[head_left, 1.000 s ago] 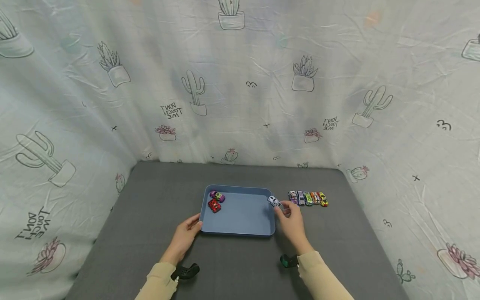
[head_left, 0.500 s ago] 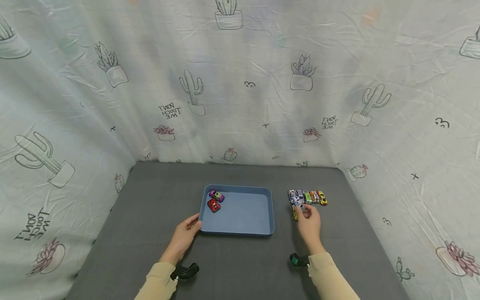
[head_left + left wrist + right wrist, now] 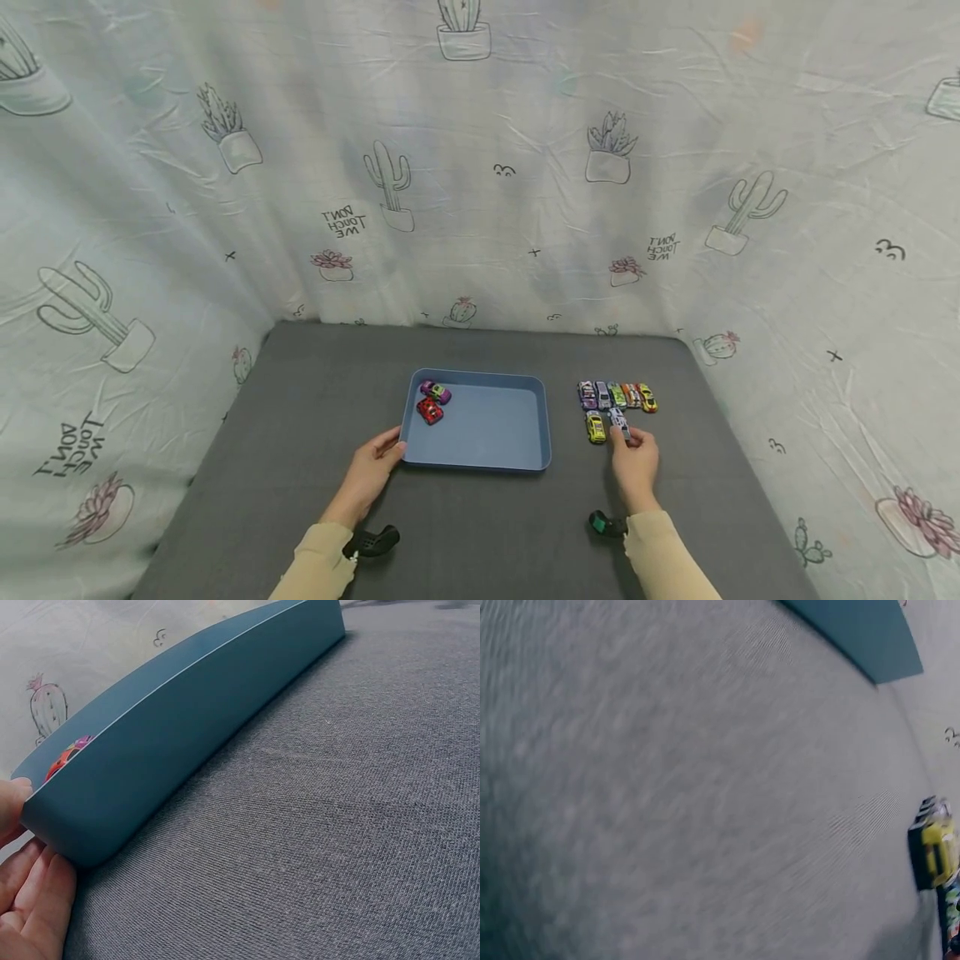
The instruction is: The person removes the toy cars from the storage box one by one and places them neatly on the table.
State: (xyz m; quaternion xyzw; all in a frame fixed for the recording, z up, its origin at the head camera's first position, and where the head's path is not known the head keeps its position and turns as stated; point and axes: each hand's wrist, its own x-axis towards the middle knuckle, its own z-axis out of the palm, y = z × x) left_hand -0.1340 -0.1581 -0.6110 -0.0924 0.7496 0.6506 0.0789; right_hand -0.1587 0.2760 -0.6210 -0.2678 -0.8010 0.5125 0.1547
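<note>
In the head view my left hand [image 3: 369, 473] holds the near left corner of a blue tray [image 3: 487, 463]. Its thumb lies over the tray's rim and the other fingers press the outer wall, as the left wrist view shows. A purple toy car [image 3: 436, 392] and a red toy car [image 3: 430, 410] sit at the tray's left end. To the right of the tray, my right hand [image 3: 636, 465] pinches a white toy car [image 3: 619, 422] at the tabletop, beside a yellow toy car [image 3: 596, 427]. The right wrist view leaves my right hand out.
A row of several toy cars [image 3: 617, 395] stands side by side just beyond the white one. Grey cloth [image 3: 480, 533] covers the table. A cactus-print curtain [image 3: 480, 208] rises behind it and along both sides.
My right hand has carried the white toy car rightward from above the tray's right edge, past the yellow car, to its right side. My left hand stays at the tray corner.
</note>
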